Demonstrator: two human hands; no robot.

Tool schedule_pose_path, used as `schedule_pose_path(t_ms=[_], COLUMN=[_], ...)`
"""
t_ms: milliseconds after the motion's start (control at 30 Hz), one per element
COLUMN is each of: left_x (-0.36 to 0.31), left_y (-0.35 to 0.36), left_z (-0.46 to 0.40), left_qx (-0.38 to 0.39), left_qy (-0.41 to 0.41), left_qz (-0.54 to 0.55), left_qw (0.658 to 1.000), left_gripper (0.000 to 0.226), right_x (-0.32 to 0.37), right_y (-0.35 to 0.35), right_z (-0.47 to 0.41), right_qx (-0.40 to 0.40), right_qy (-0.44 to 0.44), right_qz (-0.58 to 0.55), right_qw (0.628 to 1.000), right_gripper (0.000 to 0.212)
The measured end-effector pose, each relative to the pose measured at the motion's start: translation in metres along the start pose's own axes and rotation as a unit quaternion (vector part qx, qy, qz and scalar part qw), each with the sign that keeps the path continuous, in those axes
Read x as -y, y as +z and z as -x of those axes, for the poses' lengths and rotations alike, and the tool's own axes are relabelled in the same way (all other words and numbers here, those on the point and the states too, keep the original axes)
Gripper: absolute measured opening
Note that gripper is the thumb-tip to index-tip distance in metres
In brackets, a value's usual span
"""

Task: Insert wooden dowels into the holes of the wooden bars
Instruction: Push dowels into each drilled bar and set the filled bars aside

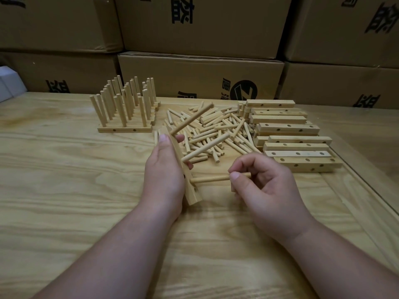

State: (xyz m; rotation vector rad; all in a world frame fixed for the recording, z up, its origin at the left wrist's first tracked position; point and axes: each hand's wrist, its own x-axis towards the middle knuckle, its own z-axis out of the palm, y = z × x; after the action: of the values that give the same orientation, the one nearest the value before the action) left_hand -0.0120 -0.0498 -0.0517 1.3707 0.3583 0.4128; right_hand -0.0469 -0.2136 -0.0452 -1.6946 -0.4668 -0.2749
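A pale wooden counter (64, 190) with strong grain fills the foreground, a raised strip running along its right edge. Behind it, brown cardboard boxes (200, 76) printed with black characters are stacked like a wall. A white object (9, 83) sits at far left. The light is soft and even.

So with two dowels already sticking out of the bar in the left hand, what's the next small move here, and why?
Probably push the third dowel further into its hole. The right hand pinches it with its tip at the bar, which the left hand grips on edge. The two seated dowels stand out at a similar length, so it may be nearly home.
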Motion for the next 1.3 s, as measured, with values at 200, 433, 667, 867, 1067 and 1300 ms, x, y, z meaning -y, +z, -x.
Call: schedule_pose_path(t_ms=[200,433,667,867,1067,1300], left_x=[0.000,-0.002,-0.002,-0.003,-0.005,-0.006], left_y=[-0.002,-0.005,-0.004,-0.008,-0.006,-0.008], left_z=[-0.002,-0.003,0.001,0.002,0.004,0.005], left_qx=[-0.019,-0.005,0.032,0.036,0.051,0.047], left_qy=[-0.009,-0.031,0.006,0.009,0.013,0.007], left_qz=[0.030,0.065,0.031,0.028,0.047,0.049], left_qw=[0.999,0.997,0.999,0.999,0.998,0.998], left_gripper=[0.048,0.049,0.046,0.045,0.046,0.048], right_x=[0.001,0.001,-0.002,-0.006,-0.008,-0.002], right_y=[-0.002,-0.003,-0.005,-0.008,-0.003,-0.004], right_z=[0.000,-0.002,-0.002,-0.005,-0.003,-0.005], right_qx=[0.022,0.044,0.065,0.094,0.119,0.124], right_qy=[0.006,0.035,0.059,0.110,0.101,0.039], right_qz=[0.017,0.025,0.038,0.052,0.087,0.158], right_qw=[1.000,0.998,0.995,0.988,0.984,0.979], right_gripper=[0.028,0.027,0.019,0.019,0.015,0.013])
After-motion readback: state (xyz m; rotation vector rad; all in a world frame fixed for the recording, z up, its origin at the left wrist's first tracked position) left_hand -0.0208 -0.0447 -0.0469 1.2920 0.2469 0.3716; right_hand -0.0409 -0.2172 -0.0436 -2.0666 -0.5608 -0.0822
